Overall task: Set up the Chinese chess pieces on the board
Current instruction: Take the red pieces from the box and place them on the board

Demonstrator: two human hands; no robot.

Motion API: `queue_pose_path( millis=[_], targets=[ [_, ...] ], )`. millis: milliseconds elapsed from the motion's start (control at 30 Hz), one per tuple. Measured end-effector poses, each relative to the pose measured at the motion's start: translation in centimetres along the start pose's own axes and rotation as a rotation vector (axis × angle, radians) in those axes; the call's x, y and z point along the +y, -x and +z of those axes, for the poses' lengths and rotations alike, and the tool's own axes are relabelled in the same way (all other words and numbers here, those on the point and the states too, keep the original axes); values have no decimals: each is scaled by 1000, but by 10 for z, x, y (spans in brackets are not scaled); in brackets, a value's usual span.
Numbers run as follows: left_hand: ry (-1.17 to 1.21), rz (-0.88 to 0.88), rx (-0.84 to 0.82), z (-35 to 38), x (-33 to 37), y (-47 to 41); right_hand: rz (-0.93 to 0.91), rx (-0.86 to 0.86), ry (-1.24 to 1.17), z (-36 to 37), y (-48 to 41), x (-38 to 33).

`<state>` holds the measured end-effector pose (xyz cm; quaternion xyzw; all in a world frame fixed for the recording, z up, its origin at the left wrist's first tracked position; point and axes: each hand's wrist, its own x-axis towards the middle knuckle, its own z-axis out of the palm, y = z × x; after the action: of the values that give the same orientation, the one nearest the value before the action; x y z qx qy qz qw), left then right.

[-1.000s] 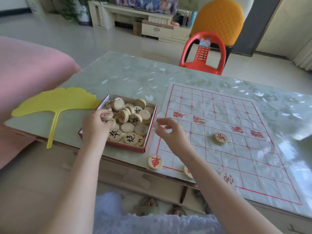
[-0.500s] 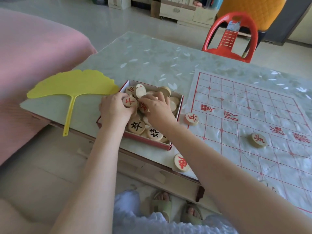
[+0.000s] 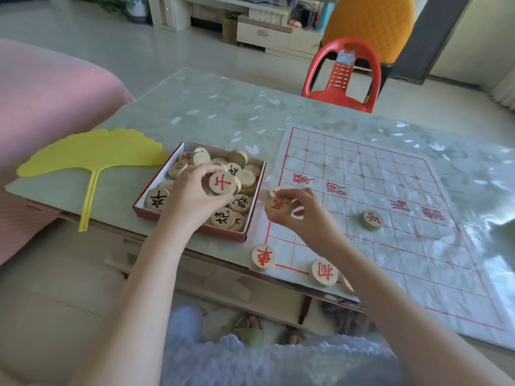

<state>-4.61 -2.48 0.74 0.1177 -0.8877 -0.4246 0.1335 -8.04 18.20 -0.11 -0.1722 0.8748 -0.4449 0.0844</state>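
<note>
Left hand [image 3: 195,201] sits over the red box [image 3: 225,234], forearm reaching in from its near side, fingers and thumb curled round 1 red-marked piece [image 3: 222,183] lifted face-up. Right hand [image 3: 301,213] hangs just right of the box, above the board [image 3: 390,260] edge, fingertips pinching 1 red-lettered piece [image 3: 278,206]. Loose pieces [image 3: 245,178] fill the box.

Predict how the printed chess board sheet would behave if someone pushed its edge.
Probably floppy: the board sheet shows wrinkles and ripples, so it may buckle. It likely slides easily on the glossy table. The wooden piece resting on it could shift too.
</note>
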Motion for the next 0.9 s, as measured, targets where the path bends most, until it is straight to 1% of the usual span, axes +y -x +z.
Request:
queue_pose_path(
  millis=[200,300,467,633,700,900],
  targets=[
    [-22,89,-123,23,29,11,56,-37,60,-23,46,21],
    [-44,135,-162,33,40,13,46,-77,221,-22,59,28],
    [-38,161,-177,44,44,11,39,-75,355,-10,66,38],
    [-61,177,-195,46,43,10,25,-66,386,0,63,40],
    [-64,183,-208,48,42,9,20,-81,377,2,62,41],
    [-87,213,-217,54,43,7,15,-125,447,4,61,44]
  ],
)
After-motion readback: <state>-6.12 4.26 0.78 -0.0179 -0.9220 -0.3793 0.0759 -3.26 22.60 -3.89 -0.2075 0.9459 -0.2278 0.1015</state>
